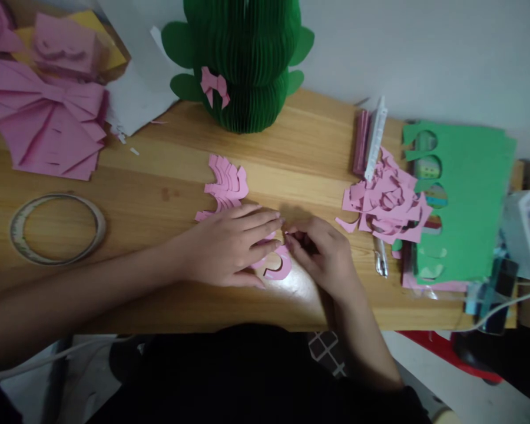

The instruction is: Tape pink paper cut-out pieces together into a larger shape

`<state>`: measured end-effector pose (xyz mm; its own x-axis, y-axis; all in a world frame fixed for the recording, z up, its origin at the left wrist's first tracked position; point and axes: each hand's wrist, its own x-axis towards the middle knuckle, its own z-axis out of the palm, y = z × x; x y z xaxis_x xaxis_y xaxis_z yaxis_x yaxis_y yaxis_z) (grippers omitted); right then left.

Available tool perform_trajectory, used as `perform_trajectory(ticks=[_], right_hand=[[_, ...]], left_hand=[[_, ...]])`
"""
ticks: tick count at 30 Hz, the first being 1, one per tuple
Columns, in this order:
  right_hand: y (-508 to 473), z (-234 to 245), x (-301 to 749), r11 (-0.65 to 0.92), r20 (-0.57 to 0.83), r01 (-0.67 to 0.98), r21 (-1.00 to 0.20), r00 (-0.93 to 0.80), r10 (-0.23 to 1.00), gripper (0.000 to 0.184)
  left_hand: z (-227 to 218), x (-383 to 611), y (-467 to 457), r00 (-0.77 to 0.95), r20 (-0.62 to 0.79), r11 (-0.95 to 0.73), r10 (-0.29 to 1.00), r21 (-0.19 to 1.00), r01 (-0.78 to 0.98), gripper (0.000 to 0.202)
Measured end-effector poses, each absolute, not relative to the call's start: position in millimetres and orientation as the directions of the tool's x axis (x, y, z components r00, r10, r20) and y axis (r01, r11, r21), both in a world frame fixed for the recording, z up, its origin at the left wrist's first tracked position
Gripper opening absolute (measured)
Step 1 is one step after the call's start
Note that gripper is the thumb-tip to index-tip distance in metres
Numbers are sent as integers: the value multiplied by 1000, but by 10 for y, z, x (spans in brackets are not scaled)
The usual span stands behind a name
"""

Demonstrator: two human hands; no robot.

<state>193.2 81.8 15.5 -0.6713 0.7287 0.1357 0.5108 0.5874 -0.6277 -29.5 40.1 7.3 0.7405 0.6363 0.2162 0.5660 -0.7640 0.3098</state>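
Pressing my left hand [234, 247] flat, fingers outstretched, on a pink curved paper cutout [279, 270], I pinch its edge with my right hand [324, 253]. It lies crosswise between them, hooked end toward me. Beyond my left fingers fan more pink cutouts [227, 182], then a green honeycomb paper tree [247, 65].

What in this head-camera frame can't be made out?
1. Head view: the pink paper piece lies mostly under the left hand, so its shape is hidden.
2. Head view: the right hand has curled fingers, which hide whether they pinch anything.
3. Head view: the green sheet covers whatever lies beneath it.
4. Head view: the white device at the right edge is blurred and cut off.
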Motion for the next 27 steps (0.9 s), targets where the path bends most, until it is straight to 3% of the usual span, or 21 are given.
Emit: perform_trajectory(ticks=[9,13,18,27], right_hand=[[804,146,1938,544,128,545,-638,-621,773,5],[819,162,1902,509,107,549,-663,-603,790,14],[861,189,1869,420,25,518,-745,-608,794,9],[845,207,1934,391,41,514,-764,-565,824,11]], left_hand=[[73,-279,398,735,240,-768,635,301,565,51],[103,-256,380,755,248,-794,607,169,584,52],[204,-228,350,765,255,-797,591,38,603,53],[347,-49,245,469,277,-535,839,258,804,33]])
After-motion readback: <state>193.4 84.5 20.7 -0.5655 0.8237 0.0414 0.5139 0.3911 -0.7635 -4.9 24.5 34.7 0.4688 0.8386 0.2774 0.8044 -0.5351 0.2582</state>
